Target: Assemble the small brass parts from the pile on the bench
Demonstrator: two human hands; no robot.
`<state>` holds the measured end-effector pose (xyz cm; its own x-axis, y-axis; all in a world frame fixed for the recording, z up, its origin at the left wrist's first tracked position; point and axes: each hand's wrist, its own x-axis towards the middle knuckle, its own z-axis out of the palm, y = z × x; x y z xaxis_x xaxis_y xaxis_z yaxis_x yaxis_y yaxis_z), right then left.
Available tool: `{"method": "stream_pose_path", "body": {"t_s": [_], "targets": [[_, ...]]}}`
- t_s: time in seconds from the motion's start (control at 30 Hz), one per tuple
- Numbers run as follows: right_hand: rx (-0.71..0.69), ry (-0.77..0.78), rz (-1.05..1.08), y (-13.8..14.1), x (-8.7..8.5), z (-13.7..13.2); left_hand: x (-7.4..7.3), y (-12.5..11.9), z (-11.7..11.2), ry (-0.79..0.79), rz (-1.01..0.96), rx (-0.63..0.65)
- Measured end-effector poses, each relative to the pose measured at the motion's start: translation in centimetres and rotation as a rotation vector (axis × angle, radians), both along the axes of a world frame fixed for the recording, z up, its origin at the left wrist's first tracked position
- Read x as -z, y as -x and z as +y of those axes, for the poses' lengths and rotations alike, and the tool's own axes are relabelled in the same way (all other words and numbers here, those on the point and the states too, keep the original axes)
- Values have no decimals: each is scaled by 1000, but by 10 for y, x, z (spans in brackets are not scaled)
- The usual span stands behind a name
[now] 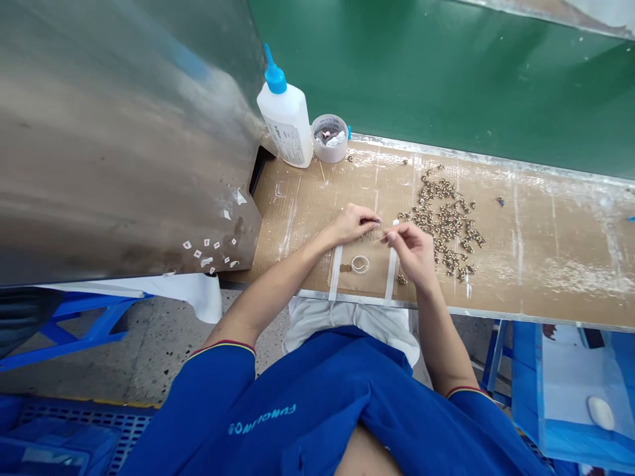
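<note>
My left hand [353, 223] rests on the cardboard-covered bench [546, 244], its fingers pinched on a small dark part at the tips. Close to its right, my right hand [411, 248] is also pinched, holding something thin that I cannot make out. The two fingertips nearly meet. Below them a small clear ring [360, 264] lies between two white tape strips [336, 271]. A heap of several small brass-coloured parts [446, 221] is spread just right of my right hand.
A white glue bottle with a blue nozzle [286, 119] and a small round tub [330, 137] stand at the back left. A large metal housing [124, 145] fills the left. A green wall panel [446, 73] rises behind the bench. Blue crates sit on the floor.
</note>
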<state>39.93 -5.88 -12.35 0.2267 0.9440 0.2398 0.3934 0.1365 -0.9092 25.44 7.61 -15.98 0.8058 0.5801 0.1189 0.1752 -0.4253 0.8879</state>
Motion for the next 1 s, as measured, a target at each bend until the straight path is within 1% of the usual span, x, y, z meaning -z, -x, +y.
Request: {"method": "stream_pose_path", "body": {"t_s": [0.1, 0.13, 0.2, 0.33, 0.47, 0.63, 1.0], "targets": [[190, -77, -49, -12, 6, 21, -1, 0, -1, -9, 21, -14], [223, -94, -75, -15, 8, 26, -1, -1, -1, -4, 23, -18], [245, -111, -137, -17, 13, 31, -1, -1, -1, 8, 22, -21], [227, -118, -226, -16, 18, 29, 0, -2, -2, 10, 18, -24], [217, -143, -229, -17, 19, 27, 1, -3, -2, -10, 8, -23], [199, -115, -234, -17, 21, 29, 1, -4, -2, -21, 8, -18], [159, -124, -294, -18, 21, 29, 5, -4, -1, -25, -10, -9]]}}
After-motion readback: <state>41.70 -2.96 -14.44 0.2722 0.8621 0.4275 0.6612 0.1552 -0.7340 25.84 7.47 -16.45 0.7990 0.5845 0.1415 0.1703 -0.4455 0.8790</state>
